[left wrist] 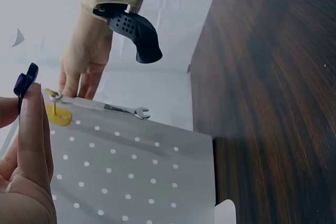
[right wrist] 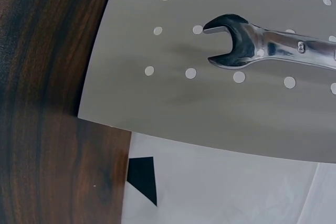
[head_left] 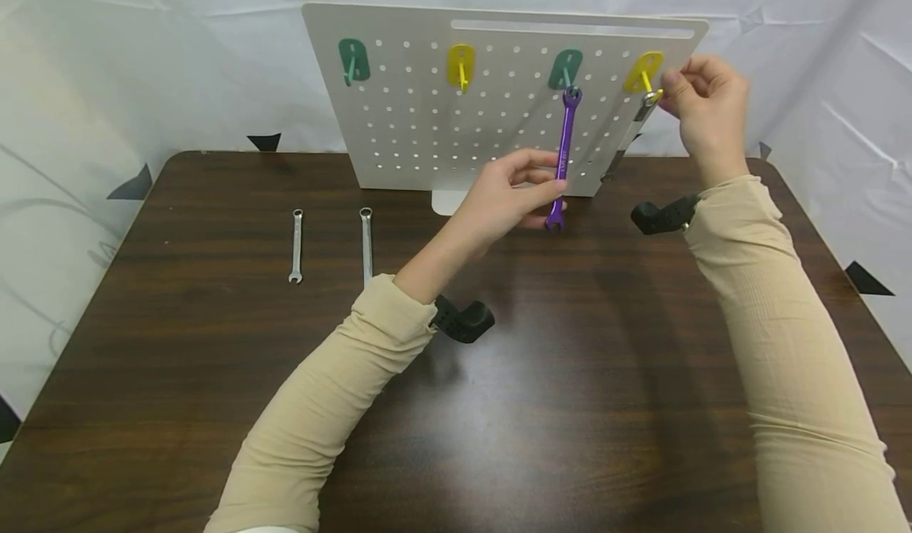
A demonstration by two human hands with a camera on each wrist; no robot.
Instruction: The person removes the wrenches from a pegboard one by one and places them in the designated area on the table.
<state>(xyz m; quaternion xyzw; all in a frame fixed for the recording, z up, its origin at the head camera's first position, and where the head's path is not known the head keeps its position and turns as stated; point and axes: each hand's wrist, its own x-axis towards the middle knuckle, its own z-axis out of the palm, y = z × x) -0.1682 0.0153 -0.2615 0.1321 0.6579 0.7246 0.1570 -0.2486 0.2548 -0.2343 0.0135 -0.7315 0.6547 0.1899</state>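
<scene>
My left hand [head_left: 509, 188] holds a purple combination wrench [head_left: 565, 141] upright between thumb and fingers. Its ring end overlaps the tip of the green hook [head_left: 567, 70] in the head view. The left wrist view shows my left fingers [left wrist: 31, 135] against the purple wrench's end [left wrist: 25, 82]. At the board's right side, my right hand [head_left: 708, 109] pinches at the ring end of a silver combination wrench [head_left: 637, 121], with the ring around the yellow hook [head_left: 644, 74]. The silver wrench's open end [right wrist: 231, 40] points down in front of the board; my right fingers are outside the right wrist view.
A perforated grey pegboard [head_left: 413, 129] stands at the table's back, with another green hook [head_left: 354, 62] and yellow hook [head_left: 461, 66]. Two silver wrenches lie on the table at left: a shorter wrench [head_left: 297, 246] and a longer wrench [head_left: 366, 240], partly behind my left sleeve.
</scene>
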